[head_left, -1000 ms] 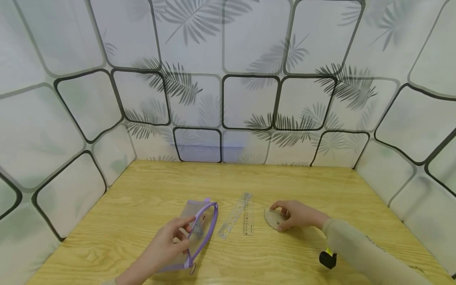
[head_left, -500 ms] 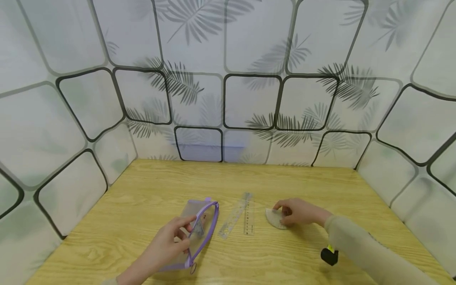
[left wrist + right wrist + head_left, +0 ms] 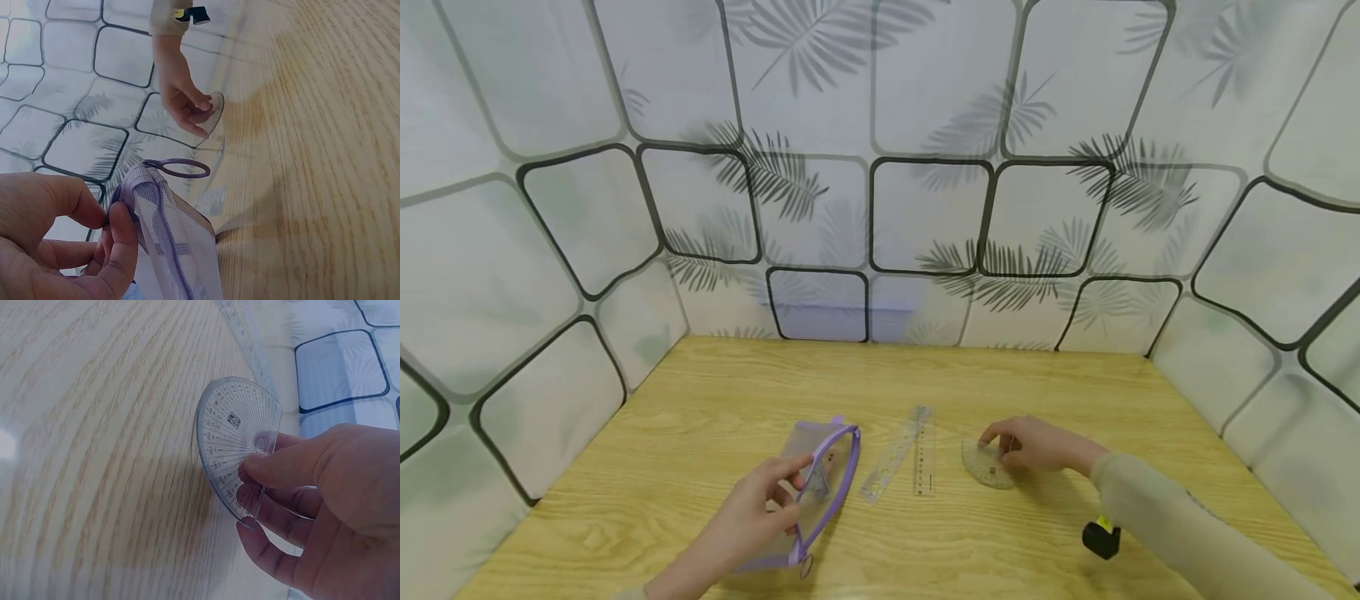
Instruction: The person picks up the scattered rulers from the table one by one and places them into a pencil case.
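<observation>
One mesh pouch (image 3: 812,492) with purple zipper lies near left on the table (image 3: 700,417), its rim pinched by the left hand (image 3: 752,512). Two clear rulers (image 3: 910,454) lie just right of it. Further right, the right hand (image 3: 1033,446) pinches one clear protractor (image 3: 988,467), lifted off the wood.

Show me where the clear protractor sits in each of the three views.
Head: protractor lower right of centre, in the right hand.
Left wrist: upper middle, held by that hand.
Right wrist: centre, pinched by the fingers.
Shared landmark: the wooden table.
</observation>
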The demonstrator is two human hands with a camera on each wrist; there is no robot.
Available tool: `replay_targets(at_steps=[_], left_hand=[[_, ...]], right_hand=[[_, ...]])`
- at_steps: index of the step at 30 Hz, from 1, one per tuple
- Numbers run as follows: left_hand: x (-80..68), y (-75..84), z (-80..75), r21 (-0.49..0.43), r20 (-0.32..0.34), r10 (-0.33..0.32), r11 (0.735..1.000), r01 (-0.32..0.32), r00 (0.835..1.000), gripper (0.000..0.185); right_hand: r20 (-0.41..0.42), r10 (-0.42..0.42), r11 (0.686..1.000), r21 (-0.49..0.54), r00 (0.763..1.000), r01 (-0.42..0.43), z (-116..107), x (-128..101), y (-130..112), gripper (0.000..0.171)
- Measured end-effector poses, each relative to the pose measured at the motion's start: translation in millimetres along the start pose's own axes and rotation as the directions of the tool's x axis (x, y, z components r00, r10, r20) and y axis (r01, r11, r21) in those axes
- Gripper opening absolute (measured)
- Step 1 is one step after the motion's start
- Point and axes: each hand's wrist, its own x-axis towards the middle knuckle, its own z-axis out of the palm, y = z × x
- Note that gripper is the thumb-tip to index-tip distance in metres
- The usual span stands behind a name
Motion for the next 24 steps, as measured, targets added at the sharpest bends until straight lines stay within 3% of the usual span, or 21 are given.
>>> replay_targets(at_steps=[6, 17, 24], left_hand=[[-0.4, -0.5, -0.2, -0.004, 0.004, -0.001, 1.000, 0.001, 1.000, 0.059], [-1.8, -1.5, -0.4, -0.014, 0.004, -0.021, 1.000, 0.021, 1.000, 0.059], [-2.5, -2.5, -0.9, -0.020, 0.008, -0.017, 1.000, 0.017, 1.000, 0.060]], right_hand=[[0.007, -0.010, 0.999, 0.040, 1.000, 0.009, -2, -5, -3, 0.032], [0.023, -0.014, 0.966, 0.258, 1.000, 0.007, -7, -6, -14, 0.034], [0.021, -0.026, 0.965, 0.263, 0.999, 0.020, -9, 1, -25, 0.041]])
